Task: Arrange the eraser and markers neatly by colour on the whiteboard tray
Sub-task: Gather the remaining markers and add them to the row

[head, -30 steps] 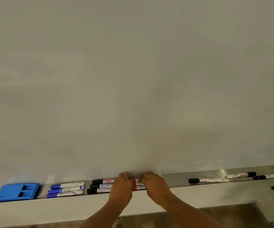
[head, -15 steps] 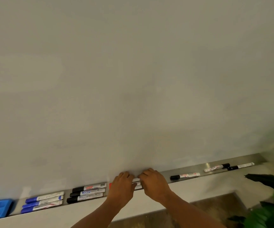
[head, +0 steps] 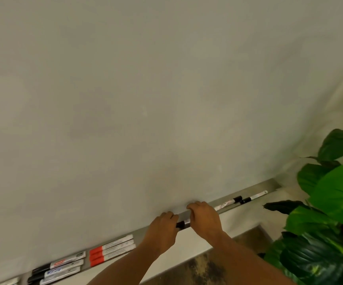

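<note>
A black-capped marker (head: 184, 223) lies on the metal whiteboard tray (head: 269, 185), and both hands are on it. My left hand (head: 162, 233) curls around its black cap end. My right hand (head: 204, 221) covers its body. To the left, three red markers (head: 110, 251) lie stacked side by side. Further left sit three black markers (head: 57, 268). Two more black-capped markers (head: 226, 204) (head: 254, 197) lie end to end near the tray's right end. The eraser is out of view.
The whiteboard (head: 145, 99) fills most of the view. A large-leaved green plant (head: 331, 202) stands close on the right, beside the tray's end. A pale ledge (head: 197, 243) runs under the tray.
The view has swung right, so the eraser and blue markers left the frame. Both hands moved right along the tray from the red markers to a black marker.
</note>
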Available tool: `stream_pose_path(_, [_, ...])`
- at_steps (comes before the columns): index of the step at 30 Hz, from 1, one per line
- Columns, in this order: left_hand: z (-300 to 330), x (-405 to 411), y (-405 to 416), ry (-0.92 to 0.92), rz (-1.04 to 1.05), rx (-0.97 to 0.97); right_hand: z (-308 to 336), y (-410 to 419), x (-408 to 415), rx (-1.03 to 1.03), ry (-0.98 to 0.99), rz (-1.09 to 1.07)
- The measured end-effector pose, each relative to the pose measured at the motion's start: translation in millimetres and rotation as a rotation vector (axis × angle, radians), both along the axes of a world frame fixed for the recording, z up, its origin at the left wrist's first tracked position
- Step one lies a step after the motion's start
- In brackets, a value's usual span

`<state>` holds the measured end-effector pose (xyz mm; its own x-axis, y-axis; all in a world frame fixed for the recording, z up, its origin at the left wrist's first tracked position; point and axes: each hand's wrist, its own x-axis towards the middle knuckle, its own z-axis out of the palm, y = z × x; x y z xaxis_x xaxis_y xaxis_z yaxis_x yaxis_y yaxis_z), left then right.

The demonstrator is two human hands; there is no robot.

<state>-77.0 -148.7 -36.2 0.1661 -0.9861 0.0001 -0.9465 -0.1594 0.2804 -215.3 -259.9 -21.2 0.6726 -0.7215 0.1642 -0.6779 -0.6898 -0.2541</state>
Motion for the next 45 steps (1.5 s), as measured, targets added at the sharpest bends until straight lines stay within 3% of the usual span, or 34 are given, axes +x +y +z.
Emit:
stream_pose_path(9, [-20,-41,-43,-0.010,-0.020,0.059,-3,-42,-44,0.085,0.037,-0.148])
stream_pose_path(21, [-20,-48,-63,-0.054,-0.041,0.117,-11,-67,-63,0.123,0.056,-0.160])
stream_pose_path(28, [-19,-48,-64,0.029,-0.037,0.160,-11,-88,-76,0.055,0.242,-0.159])
stream_pose_path(33, [-6,-51,-69,0.135,-0.025,0.061,-14,-102,-84,0.002,0.267,-0.118])
stream_pose_path(38, [7,-54,-74,-0.018,-0.139,-0.098,-19,-109,-81,-0.050,0.335,-0.057])
stream_pose_path(45, [14,-55,-77,-0.013,-0.133,-0.112,-20,-108,-70,-0.177,0.397,0.008])
